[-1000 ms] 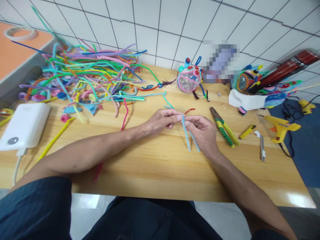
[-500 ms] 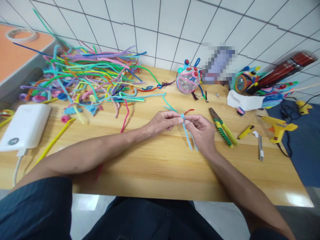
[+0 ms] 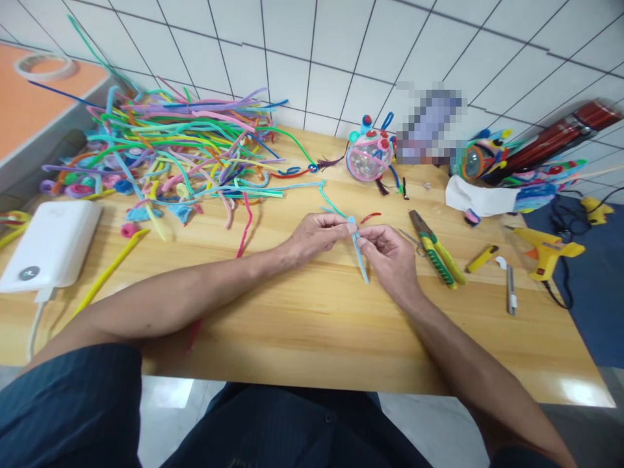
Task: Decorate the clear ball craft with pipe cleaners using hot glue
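A light blue pipe cleaner (image 3: 361,261) is pinched between both hands over the middle of the table, its doubled length slanting down toward me. My left hand (image 3: 322,233) grips it near the top with thumb and forefinger. Just to the right, my right hand (image 3: 390,257) pinches it slightly lower, fingers curled. Beyond the fingertips lie a green pipe cleaner (image 3: 332,203) and a short red piece (image 3: 373,216). Pliers with green and yellow handles (image 3: 439,253) rest right of my right hand, beside a partly hidden pair of small scissors (image 3: 416,245).
A tangled heap of coloured pipe cleaners (image 3: 185,149) fills the back left. A white power bank (image 3: 53,240) sits at left. Behind my hands stands a decorated clear ball (image 3: 370,159). A utility knife (image 3: 511,292) and yellow glue gun (image 3: 546,250) lie at right.
The light blue pipe cleaner has shifted in my fingers: its two tails, spread apart before, now lie close together. My right hand has moved slightly, and the small scissors show beside it.
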`<state>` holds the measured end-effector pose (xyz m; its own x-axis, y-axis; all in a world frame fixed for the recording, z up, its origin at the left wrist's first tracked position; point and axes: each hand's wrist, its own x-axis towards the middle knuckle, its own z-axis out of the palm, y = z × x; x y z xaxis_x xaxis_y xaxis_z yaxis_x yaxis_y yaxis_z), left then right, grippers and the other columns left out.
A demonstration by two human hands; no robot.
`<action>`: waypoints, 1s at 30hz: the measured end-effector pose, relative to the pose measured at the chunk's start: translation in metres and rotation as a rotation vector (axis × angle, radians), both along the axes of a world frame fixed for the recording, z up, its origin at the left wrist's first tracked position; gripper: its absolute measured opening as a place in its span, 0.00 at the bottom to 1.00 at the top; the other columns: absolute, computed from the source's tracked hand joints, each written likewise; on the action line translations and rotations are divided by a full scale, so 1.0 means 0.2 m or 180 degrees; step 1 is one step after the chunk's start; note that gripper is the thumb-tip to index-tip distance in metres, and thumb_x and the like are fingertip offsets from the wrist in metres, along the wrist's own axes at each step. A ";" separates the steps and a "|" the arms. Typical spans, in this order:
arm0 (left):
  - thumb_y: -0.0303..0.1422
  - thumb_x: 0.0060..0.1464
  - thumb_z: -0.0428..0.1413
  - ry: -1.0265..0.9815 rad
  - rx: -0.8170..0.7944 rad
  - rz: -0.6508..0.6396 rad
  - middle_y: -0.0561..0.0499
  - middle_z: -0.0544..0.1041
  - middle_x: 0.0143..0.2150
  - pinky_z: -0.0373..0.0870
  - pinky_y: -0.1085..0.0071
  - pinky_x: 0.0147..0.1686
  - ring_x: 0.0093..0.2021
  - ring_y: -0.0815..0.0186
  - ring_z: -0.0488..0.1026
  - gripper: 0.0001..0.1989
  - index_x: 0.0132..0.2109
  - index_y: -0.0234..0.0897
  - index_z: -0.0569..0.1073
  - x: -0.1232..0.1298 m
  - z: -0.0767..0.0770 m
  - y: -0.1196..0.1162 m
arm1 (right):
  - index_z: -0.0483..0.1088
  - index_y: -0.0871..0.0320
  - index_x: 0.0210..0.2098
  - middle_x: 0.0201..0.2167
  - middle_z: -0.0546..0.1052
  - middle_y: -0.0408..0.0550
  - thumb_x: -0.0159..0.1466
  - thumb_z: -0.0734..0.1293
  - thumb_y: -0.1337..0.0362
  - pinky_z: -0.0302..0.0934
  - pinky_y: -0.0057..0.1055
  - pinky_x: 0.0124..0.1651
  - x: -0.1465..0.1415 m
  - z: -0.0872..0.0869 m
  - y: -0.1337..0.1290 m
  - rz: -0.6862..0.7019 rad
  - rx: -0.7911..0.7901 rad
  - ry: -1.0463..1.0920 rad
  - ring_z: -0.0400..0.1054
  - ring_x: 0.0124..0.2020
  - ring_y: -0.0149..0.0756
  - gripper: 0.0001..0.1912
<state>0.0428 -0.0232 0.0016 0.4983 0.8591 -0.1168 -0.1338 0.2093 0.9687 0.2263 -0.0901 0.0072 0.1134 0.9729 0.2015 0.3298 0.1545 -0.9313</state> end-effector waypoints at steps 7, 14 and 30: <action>0.49 0.50 0.70 0.0194 0.0119 0.0120 0.60 0.65 0.21 0.51 0.74 0.23 0.21 0.75 0.57 0.21 0.34 0.36 0.77 -0.01 0.01 0.00 | 0.79 0.53 0.42 0.34 0.84 0.44 0.64 0.73 0.60 0.72 0.33 0.38 0.01 0.02 0.00 0.0124 0.0090 -0.0283 0.76 0.33 0.34 0.07; 0.44 0.57 0.65 0.0393 0.0233 0.0115 0.61 0.63 0.21 0.50 0.73 0.24 0.22 0.74 0.55 0.15 0.32 0.37 0.73 0.00 0.04 0.01 | 0.81 0.51 0.45 0.36 0.85 0.45 0.69 0.69 0.66 0.72 0.38 0.42 0.07 0.03 0.01 0.0132 0.0752 -0.1447 0.77 0.36 0.39 0.09; 0.52 0.44 0.74 0.0399 0.0169 -0.1008 0.62 0.62 0.23 0.49 0.73 0.24 0.24 0.75 0.54 0.25 0.30 0.37 0.74 -0.01 0.09 -0.01 | 0.83 0.45 0.40 0.39 0.85 0.47 0.75 0.71 0.57 0.61 0.50 0.54 0.20 0.16 0.08 0.0370 0.1521 -0.2904 0.76 0.44 0.47 0.09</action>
